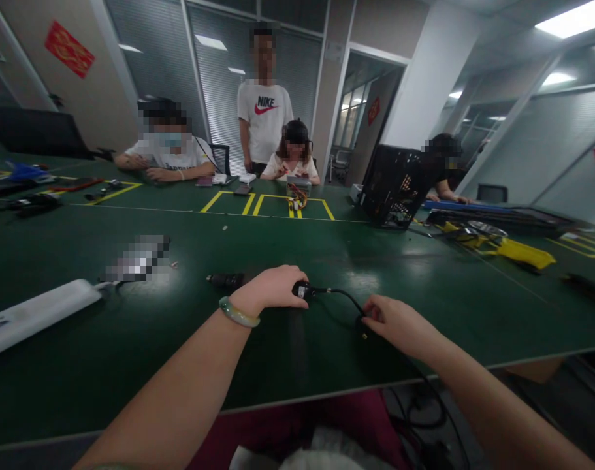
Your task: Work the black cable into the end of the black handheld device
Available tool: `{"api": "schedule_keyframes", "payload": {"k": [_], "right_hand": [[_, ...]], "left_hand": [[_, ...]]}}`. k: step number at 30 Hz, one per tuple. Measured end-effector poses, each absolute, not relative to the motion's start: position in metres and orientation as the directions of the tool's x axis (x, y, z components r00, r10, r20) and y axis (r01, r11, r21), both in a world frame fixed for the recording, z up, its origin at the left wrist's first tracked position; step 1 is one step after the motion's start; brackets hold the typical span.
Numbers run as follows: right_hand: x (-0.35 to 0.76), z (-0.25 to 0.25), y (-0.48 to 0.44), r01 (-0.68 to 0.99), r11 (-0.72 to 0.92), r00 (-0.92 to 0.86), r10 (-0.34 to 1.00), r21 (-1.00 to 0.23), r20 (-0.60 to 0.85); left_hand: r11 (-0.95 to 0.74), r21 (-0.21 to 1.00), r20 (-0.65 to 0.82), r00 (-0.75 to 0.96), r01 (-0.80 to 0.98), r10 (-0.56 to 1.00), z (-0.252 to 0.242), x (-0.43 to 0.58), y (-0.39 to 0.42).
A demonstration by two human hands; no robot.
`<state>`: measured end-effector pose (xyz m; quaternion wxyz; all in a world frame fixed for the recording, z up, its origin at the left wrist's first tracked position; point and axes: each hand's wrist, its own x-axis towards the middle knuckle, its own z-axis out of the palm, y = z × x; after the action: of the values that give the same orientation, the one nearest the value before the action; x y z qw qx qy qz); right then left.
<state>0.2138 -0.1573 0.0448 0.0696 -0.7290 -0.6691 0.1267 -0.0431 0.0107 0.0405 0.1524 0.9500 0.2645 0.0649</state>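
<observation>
Spotting a black mesh crate [395, 186] tipped over on the bench [179, 352], upper right of centre, insides too dark to tell. Lower middle of the frame: left hand [277, 287] curled shut over a black plug [304, 290], right hand [398, 320] just beside, fingers pinched on the black cable [346, 301] leading out.

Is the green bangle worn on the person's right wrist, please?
No, the green bangle sits on the left wrist, behind the left hand gripping the black plug; the right hand, wrist bare, pinches the black cable.
</observation>
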Motion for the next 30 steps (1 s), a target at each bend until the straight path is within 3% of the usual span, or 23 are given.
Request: {"api": "schedule_keyframes", "payload": {"k": [5,8,12,15,21,27,30], "right_hand": [[0.223,0.04,-0.166,0.958,-0.11,0.075,0.988,-0.265,-0.138],[0.23,0.038,-0.164,0.904,-0.172,0.103,0.977,-0.393,-0.189],[0.238,0.038,-0.154,0.734,-0.324,0.093,0.918,-0.596,-0.385],[0.242,0.04,-0.146,0.679,-0.359,0.036,0.888,-0.641,-0.459],[0.244,0.041,-0.134,0.644,-0.299,-0.113,0.873,-0.704,-0.474],[0.248,0.031,-0.12,0.235,-0.467,-0.096,0.861,-0.852,-0.499],[0.254,0.025,-0.104,0.121,-0.433,0.014,0.9,-0.893,-0.435]], "left_hand": [[-0.817,0.32,0.048,0.853,0.479,0.519,0.034,-0.043,0.015],[-0.814,0.324,0.055,0.85,0.482,0.524,0.032,-0.042,0.016],[-0.797,0.35,0.026,0.846,0.491,0.533,0.03,-0.041,0.017],[-0.793,0.354,0.025,0.842,0.496,0.538,0.029,-0.04,0.017],[-0.775,0.334,0.037,0.814,0.537,0.58,0.027,-0.039,0.019],[-0.752,0.336,-0.02,0.802,0.568,0.597,0.034,-0.039,0.018],[-0.749,0.356,-0.04,0.81,0.559,0.585,0.038,-0.039,0.015]]}}
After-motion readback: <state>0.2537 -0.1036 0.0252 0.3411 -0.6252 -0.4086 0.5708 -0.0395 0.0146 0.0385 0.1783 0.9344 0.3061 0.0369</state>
